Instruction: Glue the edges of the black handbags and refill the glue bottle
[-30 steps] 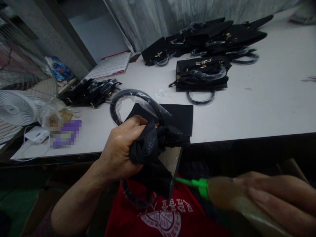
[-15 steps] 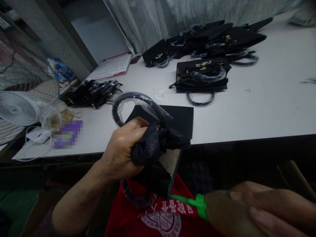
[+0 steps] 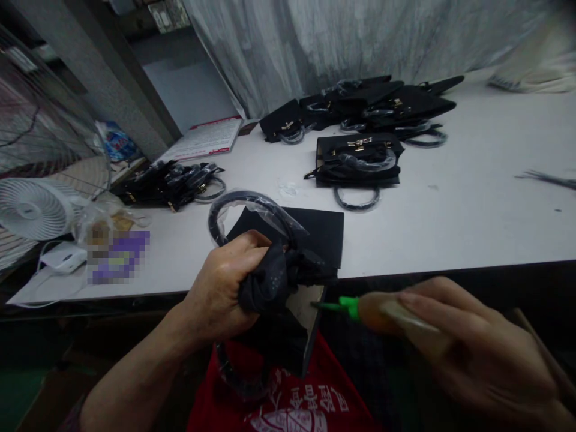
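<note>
My left hand (image 3: pixel 220 291) is closed round the bunched black lining of a black handbag (image 3: pixel 288 282) held at the table's near edge. The bag's plastic-wrapped ring handle (image 3: pixel 245 204) arches above my fist. My right hand (image 3: pixel 468 345) grips a squeeze bottle with a green nozzle (image 3: pixel 344 307). The nozzle tip touches the bag's pale inner edge, just right of my left hand. A flat black panel (image 3: pixel 324 231) lies on the table behind the bag.
Several finished black handbags (image 3: pixel 360 159) with gold clasps lie in piles on the white table (image 3: pixel 472 204). More black straps (image 3: pixel 175 180) sit at the left, beside a white fan (image 3: pixel 36 207) and a printed sheet (image 3: pixel 202 138). A red garment (image 3: pixel 292 402) covers my lap.
My right hand has risen with the bottle, bringing the green nozzle up from below the bag to its open inner edge. The left hand keeps its grip.
</note>
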Demonstrator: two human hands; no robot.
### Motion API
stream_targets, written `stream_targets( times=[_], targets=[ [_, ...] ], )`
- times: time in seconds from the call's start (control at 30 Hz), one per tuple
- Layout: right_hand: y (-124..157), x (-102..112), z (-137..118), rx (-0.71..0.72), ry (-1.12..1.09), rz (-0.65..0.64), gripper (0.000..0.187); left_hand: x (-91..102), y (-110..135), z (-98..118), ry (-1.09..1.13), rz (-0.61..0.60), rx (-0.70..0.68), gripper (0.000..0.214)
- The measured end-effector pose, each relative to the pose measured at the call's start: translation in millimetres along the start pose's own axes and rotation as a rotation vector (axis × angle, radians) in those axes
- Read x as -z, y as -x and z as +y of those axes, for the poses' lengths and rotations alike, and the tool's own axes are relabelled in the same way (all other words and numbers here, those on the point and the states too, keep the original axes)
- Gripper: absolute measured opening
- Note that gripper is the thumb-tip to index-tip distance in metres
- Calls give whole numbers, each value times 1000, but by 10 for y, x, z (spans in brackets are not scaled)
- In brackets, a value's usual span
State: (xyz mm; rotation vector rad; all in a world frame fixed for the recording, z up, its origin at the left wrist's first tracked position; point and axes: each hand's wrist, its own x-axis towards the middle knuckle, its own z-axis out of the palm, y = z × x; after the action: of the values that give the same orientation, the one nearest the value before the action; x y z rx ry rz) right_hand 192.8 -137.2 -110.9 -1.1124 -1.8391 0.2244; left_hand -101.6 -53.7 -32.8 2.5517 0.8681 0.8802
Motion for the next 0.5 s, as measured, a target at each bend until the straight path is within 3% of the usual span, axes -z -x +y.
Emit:
stream_targets(
  times=[0.17, 0.33, 0.4, 0.5],
  targets=[
    [-91, -55, 311, 65, 150, 44, 40, 6, 25, -6, 9, -34, 5, 16],
    [-33, -103, 206, -26, -181, 23, 36, 13, 3, -18, 27, -36, 14, 19],
    [4, -135, 177, -140, -280, 123, 24, 41, -32, -25, 31, -41, 25, 19],
    [62, -171, 273, -462, -367, 373, 17, 134, -110, -51, 12, -61, 10, 17]
  ],
)
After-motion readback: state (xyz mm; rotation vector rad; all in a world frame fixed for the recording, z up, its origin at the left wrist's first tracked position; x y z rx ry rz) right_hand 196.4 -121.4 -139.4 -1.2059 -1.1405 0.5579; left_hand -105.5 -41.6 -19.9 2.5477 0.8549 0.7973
